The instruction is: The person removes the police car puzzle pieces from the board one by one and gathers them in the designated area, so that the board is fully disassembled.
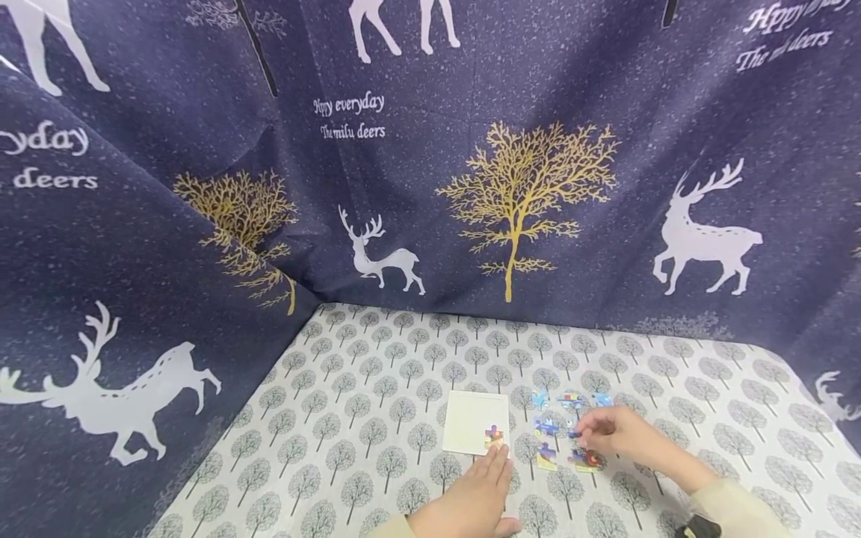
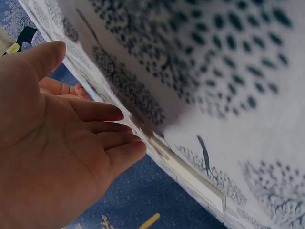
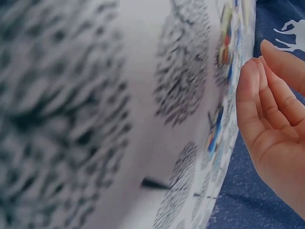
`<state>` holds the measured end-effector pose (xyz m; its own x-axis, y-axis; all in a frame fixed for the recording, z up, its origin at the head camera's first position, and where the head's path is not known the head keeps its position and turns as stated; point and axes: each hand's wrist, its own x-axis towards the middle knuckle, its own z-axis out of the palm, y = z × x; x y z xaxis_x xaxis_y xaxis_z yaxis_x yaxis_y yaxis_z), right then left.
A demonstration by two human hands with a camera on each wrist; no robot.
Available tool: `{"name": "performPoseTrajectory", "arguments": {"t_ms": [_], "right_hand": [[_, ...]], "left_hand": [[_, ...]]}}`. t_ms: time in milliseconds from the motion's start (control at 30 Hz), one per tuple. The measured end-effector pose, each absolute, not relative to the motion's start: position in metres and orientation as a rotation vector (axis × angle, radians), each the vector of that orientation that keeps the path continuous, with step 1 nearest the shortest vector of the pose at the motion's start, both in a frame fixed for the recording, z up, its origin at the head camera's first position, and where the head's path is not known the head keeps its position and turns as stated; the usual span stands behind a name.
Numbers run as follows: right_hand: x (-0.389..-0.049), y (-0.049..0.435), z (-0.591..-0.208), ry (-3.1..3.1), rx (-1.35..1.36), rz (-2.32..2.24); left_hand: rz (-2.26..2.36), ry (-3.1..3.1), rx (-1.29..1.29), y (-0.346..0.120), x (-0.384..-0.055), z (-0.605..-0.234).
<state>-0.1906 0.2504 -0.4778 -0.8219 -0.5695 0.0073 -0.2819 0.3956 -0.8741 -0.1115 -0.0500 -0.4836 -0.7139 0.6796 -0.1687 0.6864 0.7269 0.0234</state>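
A shallow white square puzzle tray (image 1: 464, 420) lies on the table, with a colourful jigsaw piece (image 1: 494, 431) in its near right corner. My left hand (image 1: 474, 486) reaches to that corner, its straight fingertips at the piece and the tray's near edge. In the left wrist view the left palm and extended fingers show beside the tray's edge. My right hand (image 1: 622, 433) hovers over loose puzzle pieces right of the tray, fingers bent towards a blue piece (image 1: 574, 428). Nothing shows between thumb and fingers of the right hand (image 3: 279, 114) in the right wrist view.
Around the right hand lie several loose pieces, among them a blue one (image 1: 548, 427), a yellow-edged one (image 1: 547, 456) and a red one (image 1: 587, 458). A tree-print cloth (image 1: 363, 463) covers the table. Dark blue deer-print curtains (image 1: 417, 164) hang behind and at the left.
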Motion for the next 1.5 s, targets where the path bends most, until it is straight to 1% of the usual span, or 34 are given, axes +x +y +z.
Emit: {"name": "performPoseTrajectory", "arguments": {"t_ms": [300, 567, 800, 933, 1200, 1500], "right_hand": [[-0.191, 0.227, -0.472, 2.442, -0.776, -1.371], [-0.193, 0.202, -0.47, 2.474, -0.839, -1.373], [-0.198, 0.179, -0.475, 2.368, -0.903, -1.462], [-0.199, 0.166, -0.475, 2.319, -0.864, -1.456], [-0.203, 0.142, -0.48, 2.365, -0.885, -1.389], [-0.203, 0.128, -0.484, 2.412, -0.841, -1.311]], "left_hand": [[0.076, 2.84, 1.136, -0.071, -0.123, -0.479], [0.334, 2.871, 1.013, -0.099, -0.145, -0.47], [0.358, 2.883, 0.892, -0.123, -0.169, -0.477], [0.386, 2.856, 0.845, -0.133, -0.18, -0.479], [0.387, 2.793, 0.826, -0.143, -0.193, -0.482], [0.415, 2.737, 0.849, -0.145, -0.196, -0.477]]}}
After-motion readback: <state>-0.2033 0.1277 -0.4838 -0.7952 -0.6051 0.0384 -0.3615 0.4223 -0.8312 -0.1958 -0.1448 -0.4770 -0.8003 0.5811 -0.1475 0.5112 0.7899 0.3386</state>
